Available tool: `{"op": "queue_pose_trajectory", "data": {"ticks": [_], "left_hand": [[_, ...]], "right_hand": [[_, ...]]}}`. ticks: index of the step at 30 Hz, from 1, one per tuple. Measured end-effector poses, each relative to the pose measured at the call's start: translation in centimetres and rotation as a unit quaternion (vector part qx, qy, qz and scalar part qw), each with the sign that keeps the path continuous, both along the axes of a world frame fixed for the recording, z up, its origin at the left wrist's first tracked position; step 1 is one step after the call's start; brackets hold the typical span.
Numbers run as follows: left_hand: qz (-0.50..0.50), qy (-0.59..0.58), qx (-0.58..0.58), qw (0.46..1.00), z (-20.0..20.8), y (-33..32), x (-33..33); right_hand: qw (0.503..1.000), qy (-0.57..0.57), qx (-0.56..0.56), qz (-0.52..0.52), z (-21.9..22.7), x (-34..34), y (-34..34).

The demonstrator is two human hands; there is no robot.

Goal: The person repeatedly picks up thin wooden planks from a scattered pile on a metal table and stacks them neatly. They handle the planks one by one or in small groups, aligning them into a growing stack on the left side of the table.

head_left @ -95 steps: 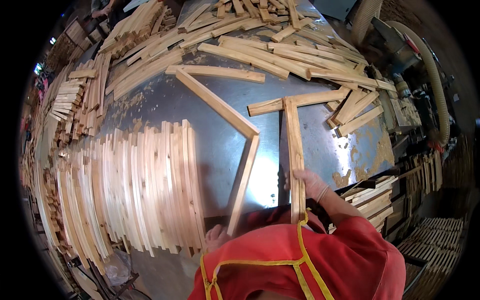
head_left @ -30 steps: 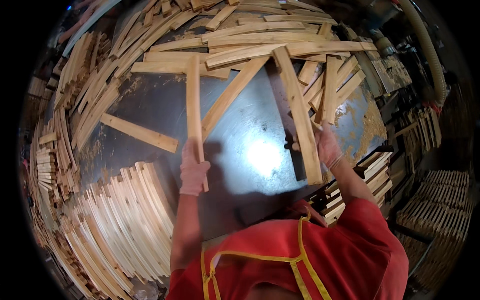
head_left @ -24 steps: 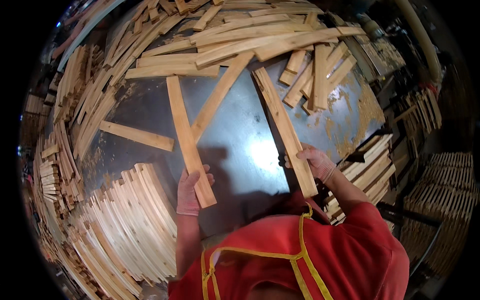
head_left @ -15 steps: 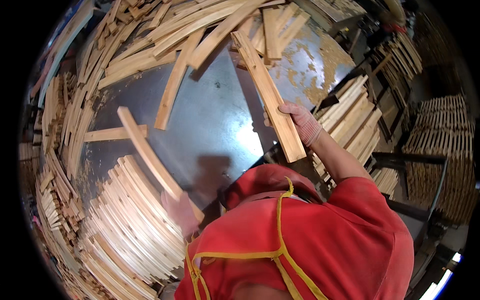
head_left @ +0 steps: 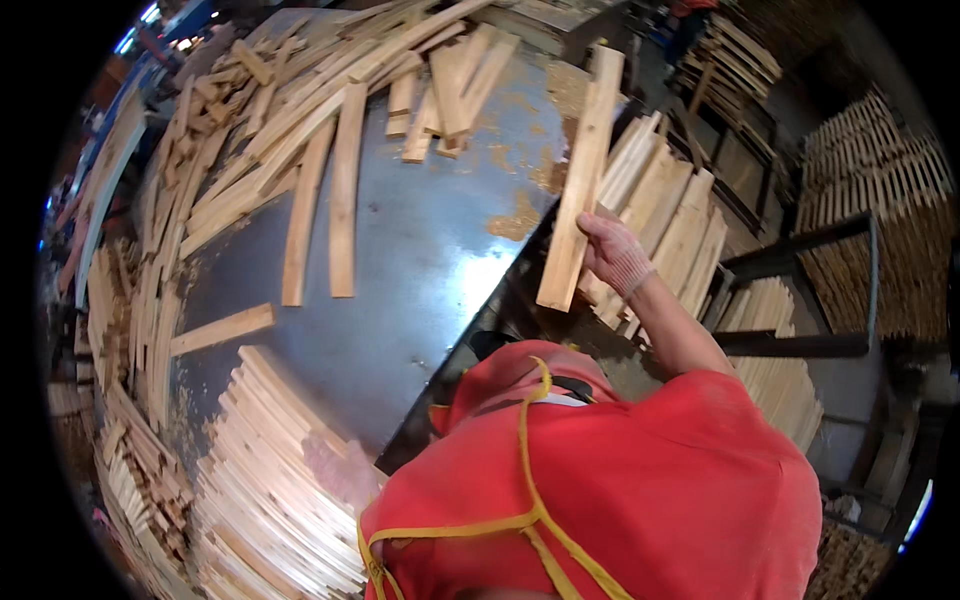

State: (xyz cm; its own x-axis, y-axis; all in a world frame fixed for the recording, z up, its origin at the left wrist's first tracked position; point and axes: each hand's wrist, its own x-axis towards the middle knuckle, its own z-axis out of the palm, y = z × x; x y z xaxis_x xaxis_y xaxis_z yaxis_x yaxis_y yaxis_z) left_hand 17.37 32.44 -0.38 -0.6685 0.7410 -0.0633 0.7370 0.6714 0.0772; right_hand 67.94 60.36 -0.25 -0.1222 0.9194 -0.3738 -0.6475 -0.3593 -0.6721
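Observation:
My right hand [head_left: 614,252], in a pale knitted glove, is closed on the near half of a wooden plank [head_left: 586,150]. The plank slants up and away beside the table's right edge, over a stack of planks [head_left: 668,205]. My left hand [head_left: 340,472], also gloved, rests by the inner edge of a row of pale slats [head_left: 270,490] at the lower left. Its fingers look stretched out and touch the slats without gripping one. The end slat [head_left: 280,385] of that row lies against the others.
Loose planks [head_left: 345,190] and a jumbled heap of offcuts [head_left: 240,130] cover the far and left parts of the metal table [head_left: 410,250]. Sawdust [head_left: 515,215] lies at its far right. A black metal frame [head_left: 800,345] and stacked slats [head_left: 870,170] stand to the right.
My left hand has let go of a slat, now lying on the row. My right hand has carried the plank rightward, off the tabletop to above the right stack. The view has turned right.

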Motion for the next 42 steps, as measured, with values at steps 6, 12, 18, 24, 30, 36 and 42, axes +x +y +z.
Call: {"op": "queue_pose_trajectory", "data": {"ticks": [6,12,18,24,30,36,42], "left_hand": [[-0.115,-0.074,0.078,0.988,-0.6,4.3,1.1],[-0.098,-0.129,0.073,0.984,-2.4,7.2,3.9],[-0.079,-0.123,0.133,0.98,0.1,17.4,2.4],[-0.022,-0.141,-0.031,0.989,-2.3,23.9,0.8],[0.148,-0.531,0.115,0.826,1.2,19.8,-1.7],[0.226,-0.668,0.329,0.628,2.5,10.9,1.5],[0.233,-0.528,0.262,0.774,1.2,4.0,5.1]], "right_hand": [[0.975,-0.141,-0.018,0.172,1.2,-8.9,-2.4],[0.869,-0.295,0.184,0.353,4.3,-25.5,12.2],[0.774,-0.368,0.496,0.136,11.5,-42.4,39.4],[0.255,-0.779,0.516,0.249,5.6,-45.7,45.8],[0.267,-0.728,0.442,0.451,4.7,-46.4,42.7],[0.673,-0.377,0.285,0.569,1.1,-40.5,28.6],[0.811,-0.154,0.089,0.558,0.1,-39.2,4.9]]}}
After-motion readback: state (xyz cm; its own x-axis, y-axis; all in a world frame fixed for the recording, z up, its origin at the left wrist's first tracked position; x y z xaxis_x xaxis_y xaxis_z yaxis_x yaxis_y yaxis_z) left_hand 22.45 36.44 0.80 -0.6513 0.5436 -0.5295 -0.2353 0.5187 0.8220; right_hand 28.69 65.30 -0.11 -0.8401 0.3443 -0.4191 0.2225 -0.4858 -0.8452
